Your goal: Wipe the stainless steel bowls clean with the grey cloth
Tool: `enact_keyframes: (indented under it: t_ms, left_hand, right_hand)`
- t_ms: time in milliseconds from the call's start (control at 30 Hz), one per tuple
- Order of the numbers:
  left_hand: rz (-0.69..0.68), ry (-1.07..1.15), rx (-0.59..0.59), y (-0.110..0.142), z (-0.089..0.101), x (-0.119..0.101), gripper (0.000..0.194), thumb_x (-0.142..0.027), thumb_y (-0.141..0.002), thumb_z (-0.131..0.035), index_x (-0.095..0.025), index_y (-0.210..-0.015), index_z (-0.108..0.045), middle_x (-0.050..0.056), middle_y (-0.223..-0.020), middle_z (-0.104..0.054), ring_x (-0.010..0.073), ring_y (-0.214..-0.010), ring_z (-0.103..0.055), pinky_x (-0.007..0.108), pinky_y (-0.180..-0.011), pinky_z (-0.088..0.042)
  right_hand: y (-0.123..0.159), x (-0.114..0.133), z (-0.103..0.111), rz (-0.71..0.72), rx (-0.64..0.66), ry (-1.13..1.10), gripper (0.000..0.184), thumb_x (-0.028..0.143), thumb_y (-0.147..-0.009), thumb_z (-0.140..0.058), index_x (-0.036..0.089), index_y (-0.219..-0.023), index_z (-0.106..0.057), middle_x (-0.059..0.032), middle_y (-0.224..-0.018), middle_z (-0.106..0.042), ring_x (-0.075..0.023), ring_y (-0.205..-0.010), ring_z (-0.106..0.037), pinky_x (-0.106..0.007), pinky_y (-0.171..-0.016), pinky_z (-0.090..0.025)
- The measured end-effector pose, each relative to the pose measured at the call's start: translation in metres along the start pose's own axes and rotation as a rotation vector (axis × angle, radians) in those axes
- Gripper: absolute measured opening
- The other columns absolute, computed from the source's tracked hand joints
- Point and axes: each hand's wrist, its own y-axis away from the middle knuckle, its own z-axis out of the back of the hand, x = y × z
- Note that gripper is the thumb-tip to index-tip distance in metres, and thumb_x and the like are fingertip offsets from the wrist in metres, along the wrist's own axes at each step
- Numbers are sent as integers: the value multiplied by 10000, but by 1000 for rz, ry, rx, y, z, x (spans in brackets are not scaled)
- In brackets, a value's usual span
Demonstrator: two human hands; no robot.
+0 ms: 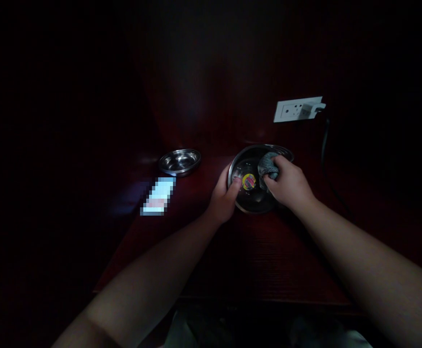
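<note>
A shiny metal bowl is tilted toward me above the dark red table, with a round yellow and red sticker on its inside. My left hand grips the bowl's left rim, thumb on the inner side and fingers behind, partly hidden. Inside the bowl, my right hand is closed round a bunched grey-green cloth, which appears to touch the inner right wall. The far side of the bowl's right rim is partly covered by that hand.
A second, shallower metal bowl stands on the table to the left. Just in front of it lies a lit, blurred-out screen. On the wall, a white socket plate has a plug with a dark cord hanging down on the right.
</note>
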Motion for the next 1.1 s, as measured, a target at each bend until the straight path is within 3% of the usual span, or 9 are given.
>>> enact_keyframes:
  t_ms: [200,433,1100]
  left_hand:
    - [-34,-37,9,0,2,5,548,-424,-893,-524,-198,-1378,-406,117,-1422,-480,268,-1285,-465,431,-1092,-338]
    - [-17,-43,17,-1,2,7,527,-405,-893,-524,-190,-1365,-425,116,-1398,-505,262,-1264,-485,431,-1081,-359]
    - [42,-30,15,-2,4,10,529,-411,-903,-499,-177,-1370,-411,111,-1391,-506,259,-1271,-473,406,-1080,-353]
  right_hand:
    - [3,1,-4,-46,225,76,181,275,-769,-568,190,-918,-626,-80,-836,-682,-221,-734,-631,-308,-641,-448]
    - [5,1,-7,61,436,73,111,299,-795,-556,203,-848,-571,-62,-842,-673,-197,-746,-620,-292,-690,-447]
    - [9,-1,-10,218,636,-81,126,320,-786,-577,214,-827,-524,-36,-825,-636,-191,-788,-600,-306,-735,-435]
